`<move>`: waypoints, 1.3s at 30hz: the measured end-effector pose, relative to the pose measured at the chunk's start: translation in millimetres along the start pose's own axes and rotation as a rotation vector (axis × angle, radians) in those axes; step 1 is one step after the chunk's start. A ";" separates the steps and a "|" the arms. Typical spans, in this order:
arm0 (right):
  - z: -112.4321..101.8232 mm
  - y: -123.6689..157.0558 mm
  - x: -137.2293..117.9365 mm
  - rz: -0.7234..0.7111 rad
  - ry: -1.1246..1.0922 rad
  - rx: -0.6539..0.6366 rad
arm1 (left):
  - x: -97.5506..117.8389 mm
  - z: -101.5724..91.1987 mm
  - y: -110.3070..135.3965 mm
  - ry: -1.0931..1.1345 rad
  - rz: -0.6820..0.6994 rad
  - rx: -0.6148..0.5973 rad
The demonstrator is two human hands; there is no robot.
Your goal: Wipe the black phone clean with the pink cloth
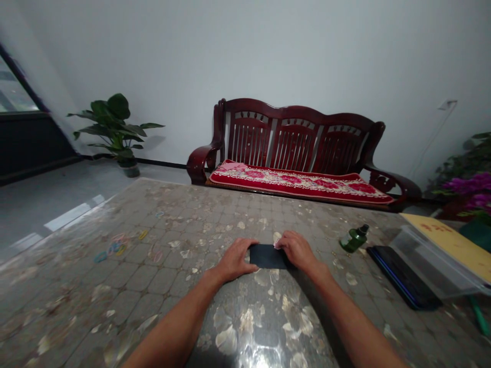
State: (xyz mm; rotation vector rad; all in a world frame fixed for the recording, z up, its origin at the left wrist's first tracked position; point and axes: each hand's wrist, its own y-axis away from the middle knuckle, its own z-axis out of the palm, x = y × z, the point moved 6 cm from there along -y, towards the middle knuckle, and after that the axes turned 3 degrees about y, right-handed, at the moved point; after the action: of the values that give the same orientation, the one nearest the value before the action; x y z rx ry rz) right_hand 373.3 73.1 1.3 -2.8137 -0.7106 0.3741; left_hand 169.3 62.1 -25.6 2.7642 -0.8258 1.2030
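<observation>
A dark, flat rectangle (266,256), phone-like in shape, lies on the patterned tablecloth (153,286) in front of me. My left hand (237,259) grips its left end, thumb along the near edge and fingers along the far edge. Over its right end, my right hand (296,249) is closed, with a small whitish piece of cloth or tissue (276,245) showing at the fingertips. Most of that piece is hidden by the hand. To the right stands a green bottle (353,238) with a black top.
Several coloured bands (117,246) lie to the left. At right are a black case-like object (402,278), a clear plastic box (422,260) and a yellow sheet (448,243) on top of it. Beyond the table stands a wooden bench (295,138); a potted plant (118,128) is at left.
</observation>
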 end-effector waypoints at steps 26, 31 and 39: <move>9.6 2.8 -44.2 0.162 0.037 -0.046 | -3.3 2.6 0.8 0.017 -0.032 -0.008; 16.0 1.1 -56.7 0.148 0.018 -0.024 | -2.7 2.6 0.2 0.002 -0.031 -0.005; 8.4 15.3 -58.8 0.113 0.024 -0.054 | -6.4 4.0 1.1 -0.006 0.002 0.002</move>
State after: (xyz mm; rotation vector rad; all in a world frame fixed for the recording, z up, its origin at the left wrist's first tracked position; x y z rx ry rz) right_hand 327.4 32.4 0.6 -2.9126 -0.5673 0.3444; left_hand 167.9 63.2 -33.0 2.7709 -0.8292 1.1966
